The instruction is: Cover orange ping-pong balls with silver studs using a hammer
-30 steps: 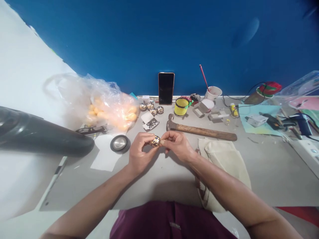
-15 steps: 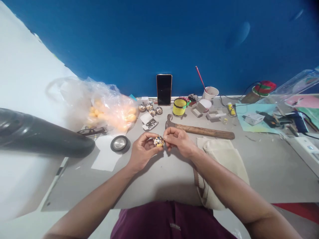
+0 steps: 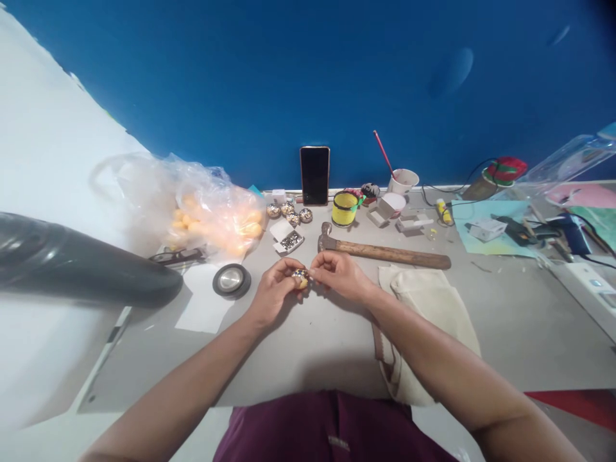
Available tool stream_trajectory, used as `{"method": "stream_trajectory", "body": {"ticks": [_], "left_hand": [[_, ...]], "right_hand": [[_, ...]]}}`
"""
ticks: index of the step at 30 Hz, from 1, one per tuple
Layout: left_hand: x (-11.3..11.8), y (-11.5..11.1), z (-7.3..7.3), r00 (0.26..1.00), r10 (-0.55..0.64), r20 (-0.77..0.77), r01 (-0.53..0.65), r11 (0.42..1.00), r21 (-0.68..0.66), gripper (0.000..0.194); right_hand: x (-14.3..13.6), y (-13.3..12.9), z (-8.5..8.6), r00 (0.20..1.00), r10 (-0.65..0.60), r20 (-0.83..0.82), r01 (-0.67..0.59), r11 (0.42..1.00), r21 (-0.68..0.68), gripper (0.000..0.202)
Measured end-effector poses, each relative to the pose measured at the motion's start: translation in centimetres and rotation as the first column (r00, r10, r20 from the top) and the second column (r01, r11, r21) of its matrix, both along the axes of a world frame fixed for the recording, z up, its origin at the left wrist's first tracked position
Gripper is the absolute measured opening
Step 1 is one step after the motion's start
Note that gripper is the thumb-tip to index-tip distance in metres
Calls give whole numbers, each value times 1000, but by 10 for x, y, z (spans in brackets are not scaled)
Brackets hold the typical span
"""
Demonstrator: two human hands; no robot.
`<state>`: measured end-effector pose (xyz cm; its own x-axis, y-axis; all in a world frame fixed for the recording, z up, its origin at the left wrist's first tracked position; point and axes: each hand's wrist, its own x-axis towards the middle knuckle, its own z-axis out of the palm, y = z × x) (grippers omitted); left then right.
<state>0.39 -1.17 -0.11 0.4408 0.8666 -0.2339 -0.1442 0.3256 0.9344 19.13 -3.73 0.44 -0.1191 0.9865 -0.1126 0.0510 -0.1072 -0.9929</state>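
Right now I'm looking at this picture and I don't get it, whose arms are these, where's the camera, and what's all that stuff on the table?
The camera sits on a person's head, looking forward and down, so the two bare arms are their own. The left hand grips a small ball studded with shiny bits, and the right hand pinches at its side. They work over a grey table against a blue wall. Just beyond lie a hammer, an open box of shiny studs and three more decorated balls. Left is a plastic bag of plain yellow balls; a phone leans on the wall.
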Motion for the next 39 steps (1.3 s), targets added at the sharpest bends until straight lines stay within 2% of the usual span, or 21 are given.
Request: {"method": "stream_trajectory", "body": {"ticks": [4, 9, 13, 18, 26, 31, 35, 39], "left_hand": [[-1, 5, -5, 997, 17, 72, -13, 999, -45, 20], [0, 7, -9, 984, 38, 174, -32, 999, -39, 36], [0, 8, -10, 984, 20, 175, -13, 999, -38, 38], [1, 8, -8, 986, 52, 158, -47, 998, -32, 36], [0, 2, -6, 992, 28, 123, -30, 999, 16, 37], [1, -1, -7, 994, 43, 101, -51, 996, 72, 28], [1, -1, -7, 995, 6, 102, -17, 994, 104, 25], [2, -2, -5, 992, -22, 125, 14, 998, 64, 27]], "right_hand": [[1, 3, -3, 992, -82, 100, 76, 995, 61, 17], [-2, 3, -3, 983, -125, 132, 113, 989, 93, 15], [-3, 2, -3, 965, -167, 203, 137, 979, 153, 14], [-3, 2, -1, 938, -157, 308, 99, 976, 194, 14], [-1, 0, -2, 927, -157, 342, 80, 970, 229, 11], [-1, 0, -6, 913, -137, 383, 35, 964, 262, 14], [-2, 0, -5, 899, -140, 415, 14, 956, 293, 15], [-2, 1, -5, 889, -148, 434, 8, 952, 307, 14]]}}
